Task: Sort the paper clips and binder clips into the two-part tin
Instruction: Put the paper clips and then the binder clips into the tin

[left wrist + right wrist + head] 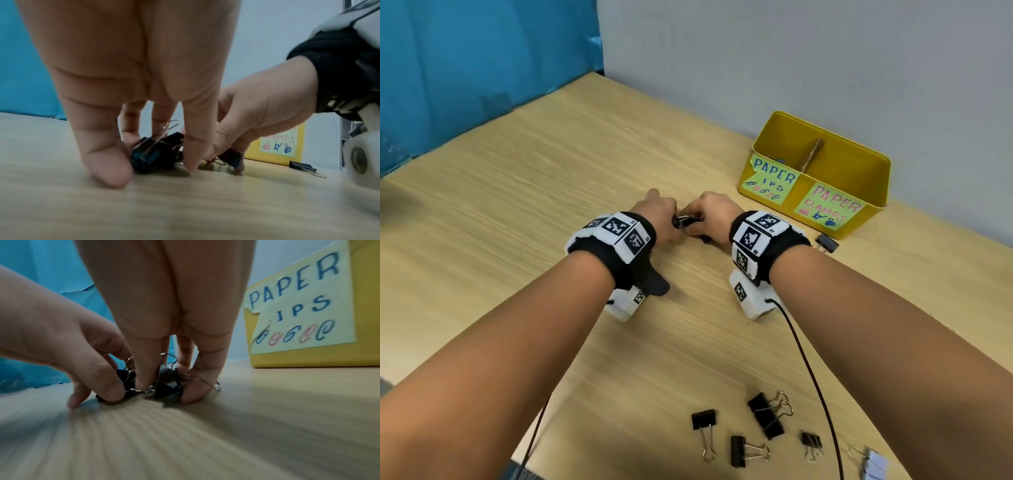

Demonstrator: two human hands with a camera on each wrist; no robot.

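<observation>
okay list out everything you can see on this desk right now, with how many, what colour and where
Binder clips in the hands: a bunch, count unclear, black, mid-table.
Loose binder clips: four, black, near edge.
Lone binder clip: one, black, in front of the tin.
Tin: one, yellow, far right, two paper labels.
Pale clips: count unclear, lilac-white, near right edge.
Table: one, light wood.
Cables: two, black, across the table.
Wristbands: two, black-and-white.
Left hand: gathering the bunch.
Right hand: gathering the bunch.
</observation>
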